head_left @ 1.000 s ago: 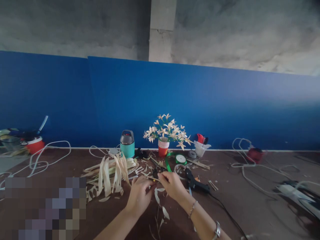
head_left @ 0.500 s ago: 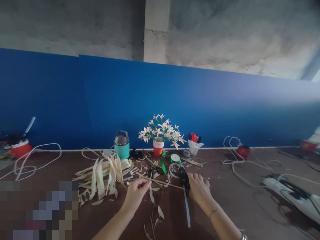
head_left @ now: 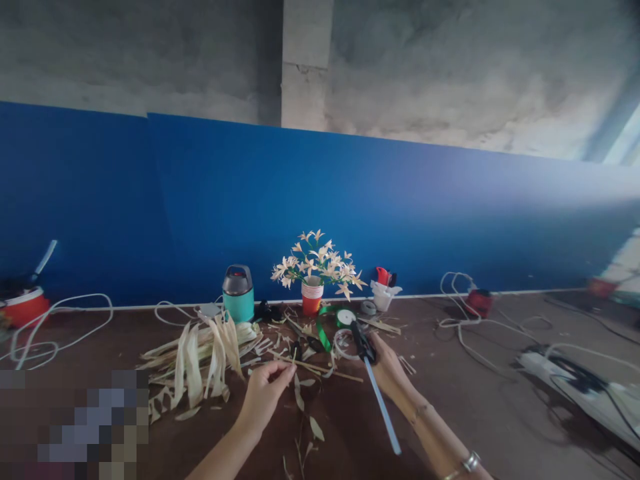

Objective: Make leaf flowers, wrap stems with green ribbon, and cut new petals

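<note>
My left hand [head_left: 267, 390] is closed in a pinch, with a thin pale stalk [head_left: 295, 357] rising from between thumb and fingertips. What sits at its tip is too small to make out. My right hand [head_left: 389, 365] is wrapped round a black glue gun [head_left: 362, 341], whose nozzle points away from me, towards the ribbon. From its back a long clear glue stick [head_left: 383, 407] slants down towards me. Just beyond the hands lie thin sticks [head_left: 330, 372] and a green ribbon roll [head_left: 345, 319]. Loose pale petals [head_left: 316, 429] are scattered nearer to me.
Dried husk strips [head_left: 195, 357] pile up at left, before a teal container [head_left: 239, 300]. Pale flowers stand in a red-and-white cup [head_left: 312, 299]. A white container [head_left: 384, 295] holds tools. White cables and a power strip [head_left: 565, 377] lie at right.
My right hand has gripped the glue gun and moved it slightly left, tilting it so the glue stick slants. The left hand keeps its pinch. The whole view has shifted a little.
</note>
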Tool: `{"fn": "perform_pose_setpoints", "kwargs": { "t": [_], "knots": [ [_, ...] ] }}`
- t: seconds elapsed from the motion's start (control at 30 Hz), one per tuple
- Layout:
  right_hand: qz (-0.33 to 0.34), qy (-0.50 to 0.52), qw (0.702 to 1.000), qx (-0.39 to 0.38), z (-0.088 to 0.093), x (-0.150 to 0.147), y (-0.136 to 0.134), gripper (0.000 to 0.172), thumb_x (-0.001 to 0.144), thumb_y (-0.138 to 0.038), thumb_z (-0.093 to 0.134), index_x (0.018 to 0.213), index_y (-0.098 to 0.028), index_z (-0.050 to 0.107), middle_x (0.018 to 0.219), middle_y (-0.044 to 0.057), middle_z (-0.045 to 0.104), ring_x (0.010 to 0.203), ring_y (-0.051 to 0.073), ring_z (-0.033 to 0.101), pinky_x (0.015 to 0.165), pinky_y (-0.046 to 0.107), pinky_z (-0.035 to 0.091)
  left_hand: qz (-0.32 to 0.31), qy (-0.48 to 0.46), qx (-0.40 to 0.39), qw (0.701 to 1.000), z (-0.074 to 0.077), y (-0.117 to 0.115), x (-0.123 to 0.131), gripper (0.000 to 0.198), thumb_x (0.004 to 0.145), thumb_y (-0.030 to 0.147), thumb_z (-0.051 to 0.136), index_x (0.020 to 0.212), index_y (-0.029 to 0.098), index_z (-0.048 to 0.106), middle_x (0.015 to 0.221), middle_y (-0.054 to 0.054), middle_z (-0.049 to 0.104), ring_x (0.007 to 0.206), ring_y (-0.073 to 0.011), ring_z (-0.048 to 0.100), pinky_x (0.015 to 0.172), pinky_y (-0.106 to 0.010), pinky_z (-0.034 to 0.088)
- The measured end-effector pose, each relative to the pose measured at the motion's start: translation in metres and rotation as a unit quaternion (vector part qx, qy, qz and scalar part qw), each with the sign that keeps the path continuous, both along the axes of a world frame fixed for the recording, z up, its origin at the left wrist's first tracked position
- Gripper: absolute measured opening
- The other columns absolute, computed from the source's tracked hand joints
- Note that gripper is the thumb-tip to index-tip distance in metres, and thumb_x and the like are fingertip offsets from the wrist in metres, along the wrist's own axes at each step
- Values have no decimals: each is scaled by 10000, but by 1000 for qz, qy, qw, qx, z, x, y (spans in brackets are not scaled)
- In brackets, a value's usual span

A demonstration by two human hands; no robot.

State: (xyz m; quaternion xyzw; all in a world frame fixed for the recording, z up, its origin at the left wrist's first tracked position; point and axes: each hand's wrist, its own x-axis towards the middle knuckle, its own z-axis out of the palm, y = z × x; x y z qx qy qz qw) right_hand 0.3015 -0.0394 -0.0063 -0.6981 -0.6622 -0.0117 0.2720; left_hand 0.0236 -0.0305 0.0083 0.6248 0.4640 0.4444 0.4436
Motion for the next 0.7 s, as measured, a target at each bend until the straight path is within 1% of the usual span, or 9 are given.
{"fn": "perform_pose_setpoints", "kwargs": {
  "t": [0.03, 0.1, 0.2, 0.3, 0.37, 0.43, 0.57, 0.63, 0.7],
  "knots": [
    [20, 5, 1000, 0, -1, -3, 1, 308, 743, -132, 467, 1041, -194, 511, 914, 65, 667, 846, 201, 633, 685, 238, 434, -2, 2, 2, 1000, -1, 1, 0, 339, 716, 472, 587, 603, 161, 661, 547, 7, 563, 580, -161, 483, 593, -247, 362],
    [53, 10, 999, 0, -2, -8, 3, 391, 714, -101, 469, 1089, -207, 501, 883, 48, 683, 818, 197, 648, 658, 224, 434, -4, 6, 4, 1000, -2, 2, 0, 344, 712, 479, 583, 602, 162, 659, 536, 9, 558, 566, -161, 480, 582, -248, 363],
    [83, 7, 997, 6, -2, -13, 3, 505, 653, -57, 475, 1132, -219, 479, 951, 55, 681, 847, 199, 650, 687, 225, 430, -2, 9, 11, 1000, -4, 3, -1, 353, 719, 488, 576, 608, 163, 661, 540, 6, 565, 565, -162, 489, 574, -245, 365],
    [76, -4, 997, 15, -1, -12, 1, 450, 638, -78, 493, 1070, -204, 500, 908, 64, 669, 824, 214, 633, 707, 256, 423, 1, 10, 15, 1000, -6, 4, -3, 358, 730, 490, 574, 615, 164, 668, 552, 4, 579, 569, -161, 498, 576, -240, 368],
    [51, -8, 998, 20, -1, -9, -1, 405, 642, -95, 499, 1036, -185, 503, 842, 68, 658, 790, 227, 621, 695, 276, 418, 2, 7, 12, 1000, -6, 4, -3, 360, 725, 497, 581, 621, 165, 674, 558, 3, 584, 570, -161, 500, 573, -238, 369],
    [22, -9, 999, 24, -1, -6, -4, 388, 643, -82, 487, 1021, -167, 496, 831, 81, 648, 782, 235, 617, 686, 286, 415, 5, 2, 9, 1000, -5, 4, -3, 355, 712, 497, 591, 620, 164, 673, 559, 3, 583, 575, -163, 501, 576, -239, 370],
    [-13, -8, 1000, 23, -1, -6, -9, 359, 631, -23, 448, 960, -158, 498, 906, 119, 624, 794, 236, 619, 660, 288, 415, 1, -12, -3, 1000, -3, 3, -1, 340, 711, 477, 592, 611, 160, 664, 547, 5, 566, 582, -161, 490, 585, -245, 365],
    [-10, -7, 1000, 28, 0, -11, -9, 332, 644, -21, 448, 936, -171, 501, 964, 120, 604, 803, 220, 612, 671, 282, 420, -5, -23, -12, 1000, -3, 2, 0, 337, 708, 470, 594, 602, 156, 656, 539, 9, 557, 572, -155, 475, 581, -246, 355],
    [7, -6, 999, 34, 2, -19, -6, 280, 667, -39, 464, 900, -190, 505, 970, 96, 593, 839, 205, 601, 709, 270, 426, -5, -32, -24, 999, -2, 1, 2, 334, 707, 465, 594, 608, 152, 656, 544, 9, 560, 575, -153, 470, 582, -247, 348]
  ]
}}
